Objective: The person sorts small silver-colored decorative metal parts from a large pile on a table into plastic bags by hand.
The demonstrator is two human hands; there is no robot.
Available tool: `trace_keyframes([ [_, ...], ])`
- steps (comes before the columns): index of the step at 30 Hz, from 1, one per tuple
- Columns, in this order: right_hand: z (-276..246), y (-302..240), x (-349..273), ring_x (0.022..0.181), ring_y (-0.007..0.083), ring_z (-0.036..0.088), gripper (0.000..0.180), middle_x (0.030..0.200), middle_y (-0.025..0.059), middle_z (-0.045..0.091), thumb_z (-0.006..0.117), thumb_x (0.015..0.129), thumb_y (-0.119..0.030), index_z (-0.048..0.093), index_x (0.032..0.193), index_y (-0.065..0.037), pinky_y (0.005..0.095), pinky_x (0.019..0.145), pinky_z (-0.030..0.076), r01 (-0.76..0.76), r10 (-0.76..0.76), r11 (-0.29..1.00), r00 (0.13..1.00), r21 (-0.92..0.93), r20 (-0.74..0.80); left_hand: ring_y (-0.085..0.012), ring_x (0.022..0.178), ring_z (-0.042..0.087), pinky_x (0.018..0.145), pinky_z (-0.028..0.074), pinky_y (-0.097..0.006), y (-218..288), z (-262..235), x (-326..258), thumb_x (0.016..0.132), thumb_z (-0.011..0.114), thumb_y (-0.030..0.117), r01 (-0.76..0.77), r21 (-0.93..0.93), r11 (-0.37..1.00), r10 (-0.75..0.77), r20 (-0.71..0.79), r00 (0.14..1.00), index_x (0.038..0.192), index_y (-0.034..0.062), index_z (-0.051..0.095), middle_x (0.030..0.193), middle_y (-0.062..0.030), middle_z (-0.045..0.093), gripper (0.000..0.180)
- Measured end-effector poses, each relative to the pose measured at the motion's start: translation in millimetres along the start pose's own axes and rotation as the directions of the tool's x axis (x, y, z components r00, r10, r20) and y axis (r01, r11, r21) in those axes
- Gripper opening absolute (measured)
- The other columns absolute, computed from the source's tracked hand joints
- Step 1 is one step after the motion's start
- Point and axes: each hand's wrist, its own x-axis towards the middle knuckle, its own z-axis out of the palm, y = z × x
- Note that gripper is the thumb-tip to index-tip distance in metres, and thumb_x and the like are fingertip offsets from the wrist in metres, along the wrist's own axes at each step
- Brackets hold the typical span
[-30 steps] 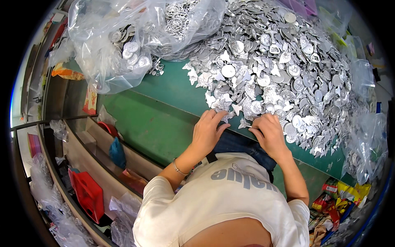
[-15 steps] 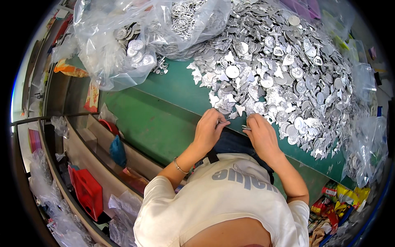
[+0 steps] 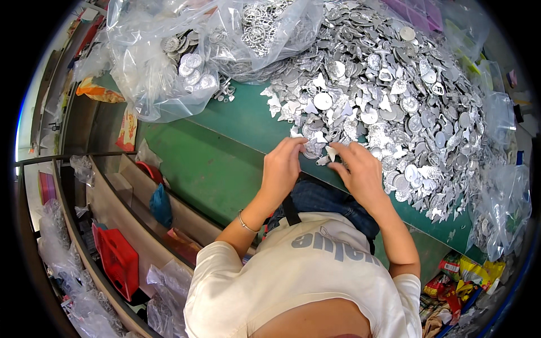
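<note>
1. Head view: both hands work at the near edge of a big heap of silver metal pieces (image 3: pixel 394 96) spread over the green desk (image 3: pixel 225 158). The heap is made up of flat discs, heart shapes and winged shapes.
2. The left hand (image 3: pixel 282 169) has its fingers (image 3: pixel 296 143) drawn together on a small piece at the heap's edge; which piece exactly is too small to tell.
3. The right hand (image 3: pixel 360 172) pinches a pale winged piece (image 3: pixel 331 153) between thumb and forefinger, just beside the left hand's fingertips.
4. Two clear plastic bags lie at the far left of the desk: one bag of round pieces (image 3: pixel 169 67) and, beside it, a bag of ring-like pieces (image 3: pixel 265 28). Both look well filled.
5. Judged from this, some sorting is done, since the bags hold pieces by kind, but most is left: the loose heap covers much of the desk.
6. More clear bags (image 3: pixel 501 208) sit at the right edge, near the heap.
</note>
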Motion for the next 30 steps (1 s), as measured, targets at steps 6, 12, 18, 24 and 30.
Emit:
trace_keyframes([
  [6, 8, 10, 6, 0.072, 0.0229, 0.056, 0.024, 0.073, 0.0085, 0.048, 0.063, 0.073, -0.013, 0.06, 0.094, -0.004, 0.0335, 0.055, 0.046, 0.164, -0.149, 0.974, 0.983, -0.155, 0.106, -0.0276, 0.064, 0.056, 0.057, 0.046, -0.036, 3, 11, 8, 0.071, 0.071, 0.016, -0.165, 0.44, 0.883, 0.164, 0.042, 0.986, 0.097, 0.0051, 0.058, 0.082, -0.0111, 0.053, 0.031],
  [12, 12, 25, 10, 0.064, 0.0227, 0.055, 0.019, 0.069, 0.007, 0.049, 0.065, 0.072, -0.009, 0.061, 0.09, -0.005, 0.0329, 0.048, 0.044, 0.159, -0.169, 0.981, 0.982, -0.111, -0.079, -0.0284, 0.063, 0.058, 0.054, 0.046, -0.038, 2, 10, 10, 0.073, 0.069, 0.014, -0.222, 0.425, 0.878, 0.202, 0.091, 0.975, 0.097, 0.0042, 0.058, 0.08, -0.0105, 0.053, 0.028],
  [18, 5, 19, 14, 0.06, 0.0241, 0.056, 0.022, 0.067, 0.0077, 0.052, 0.069, 0.071, -0.017, 0.062, 0.087, -0.006, 0.0336, 0.048, 0.043, 0.03, -0.019, 0.993, 0.994, 0.11, -0.104, -0.031, 0.062, 0.058, 0.054, 0.046, -0.038, -2, 6, 20, 0.079, 0.061, 0.01, -0.252, 0.486, 0.837, 0.245, 0.081, 0.966, 0.094, 0.0026, 0.059, 0.078, -0.0132, 0.054, 0.017],
  [24, 13, 13, 10, 0.066, 0.0245, 0.057, 0.028, 0.072, 0.0076, 0.051, 0.067, 0.072, -0.021, 0.061, 0.096, -0.008, 0.0349, 0.053, 0.044, 0.114, -0.094, 0.984, 0.986, -0.14, 0.14, -0.0265, 0.052, 0.055, 0.047, 0.043, -0.032, -22, 3, 33, 0.084, 0.056, 0.01, -0.301, 0.195, 0.933, 0.33, -0.14, 0.933, 0.089, 0.0014, 0.058, 0.07, -0.01, 0.052, 0.011],
  [30, 1, 13, 16, 0.07, 0.0257, 0.059, 0.016, 0.073, 0.0097, 0.051, 0.06, 0.073, -0.007, 0.058, 0.089, -0.004, 0.0359, 0.053, 0.046, 0.188, -0.152, 0.973, 0.961, -0.138, 0.233, -0.0132, 0.065, 0.055, 0.047, 0.043, -0.022, -9, -20, 33, 0.092, 0.046, 0.017, 0.299, -0.899, 0.321, -0.203, 0.243, 0.949, 0.091, -0.0005, 0.056, 0.081, -0.0088, 0.059, 0.021],
])
